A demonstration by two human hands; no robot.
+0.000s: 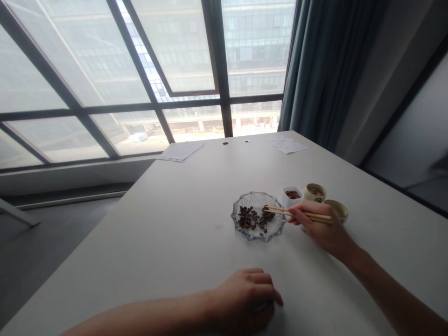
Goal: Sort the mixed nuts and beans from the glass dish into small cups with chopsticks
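Note:
My right hand (pixel 320 226) grips a pair of wooden chopsticks (pixel 280 211), their tips over the right side of a clear glass dish (pixel 241 228) that holds several dark beans (pixel 252 218). Just right of the dish stand a small white cup (pixel 290 199) with dark beans inside, a cream round cup (pixel 315 192) and a greenish shallow cup (pixel 338 208) partly behind my hand. My left hand (pixel 247 298) rests on the white table (pixel 175 233) near its front edge, fingers curled under, with nothing visible in them.
Sheets of paper (pixel 182 150) lie at the table's far left edge and more paper (pixel 289 145) at the far right. Large windows (pixel 140 70) and a dark curtain (pixel 325 70) stand behind the table. Grey floor (pixel 45 233) lies to the left.

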